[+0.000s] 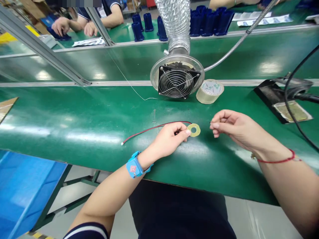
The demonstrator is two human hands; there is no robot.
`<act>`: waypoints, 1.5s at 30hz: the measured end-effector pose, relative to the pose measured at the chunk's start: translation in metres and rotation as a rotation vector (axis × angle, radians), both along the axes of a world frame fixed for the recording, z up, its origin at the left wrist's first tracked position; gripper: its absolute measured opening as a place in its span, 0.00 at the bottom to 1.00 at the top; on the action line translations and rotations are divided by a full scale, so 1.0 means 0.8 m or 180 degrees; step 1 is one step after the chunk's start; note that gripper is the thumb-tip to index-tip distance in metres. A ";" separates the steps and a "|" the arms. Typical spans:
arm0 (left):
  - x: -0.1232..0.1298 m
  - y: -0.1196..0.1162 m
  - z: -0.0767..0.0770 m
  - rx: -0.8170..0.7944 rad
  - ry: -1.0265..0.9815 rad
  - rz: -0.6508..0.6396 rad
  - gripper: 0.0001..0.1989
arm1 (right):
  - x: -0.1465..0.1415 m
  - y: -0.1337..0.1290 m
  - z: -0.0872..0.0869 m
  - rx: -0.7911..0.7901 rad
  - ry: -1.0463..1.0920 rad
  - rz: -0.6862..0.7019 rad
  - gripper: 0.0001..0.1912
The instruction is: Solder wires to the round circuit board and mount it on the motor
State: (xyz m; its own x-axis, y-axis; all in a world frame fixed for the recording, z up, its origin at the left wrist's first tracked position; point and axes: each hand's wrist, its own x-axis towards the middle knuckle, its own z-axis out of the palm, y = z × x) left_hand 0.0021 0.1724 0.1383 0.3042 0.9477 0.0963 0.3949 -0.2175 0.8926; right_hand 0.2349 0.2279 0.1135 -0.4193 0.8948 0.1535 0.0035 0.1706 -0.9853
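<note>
Leftmost, a piece of cardboard lies on the green bench; a blue bin stands below the bench edge. At the top left, beyond the low partition, a co-worker's hand rests over a dark blue part.

Next along, a white plug ends a red wire, which runs right, passes behind the left hand and reaches the top of a yellowish ring-shaped board. A blue strap circles the left wrist. Left grip: thumb and fingers pinch the board by its left edge, just above the bench at mid-width.

Behind, a fan faces the work, with a roll of tape just beside it.

Right hand: apart from the board, thumb and fingertips drawn together. A dark speck shows at the tips; cannot tell whether anything is held. A red bracelet circles that wrist.

Far right: a black stand with a worn sponge.
</note>
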 end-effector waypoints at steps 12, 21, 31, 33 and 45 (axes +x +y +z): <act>-0.001 -0.009 -0.012 -0.0194 0.0185 -0.0038 0.17 | -0.031 -0.039 -0.010 0.0205 0.0179 -0.0219 0.08; 0.007 -0.016 -0.006 0.0218 0.0485 0.0064 0.15 | -0.038 -0.041 -0.021 0.1374 -0.0477 -0.0621 0.04; 0.006 -0.015 -0.008 0.0454 0.0602 0.0134 0.14 | -0.039 -0.045 -0.014 0.2245 -0.0866 -0.0797 0.05; 0.006 -0.014 -0.009 0.0468 0.0586 0.0130 0.14 | -0.040 -0.045 -0.013 0.2341 -0.0883 -0.0799 0.05; 0.008 -0.012 -0.012 0.0748 0.0762 0.0144 0.12 | -0.047 -0.049 -0.013 0.2950 -0.1111 -0.1044 0.06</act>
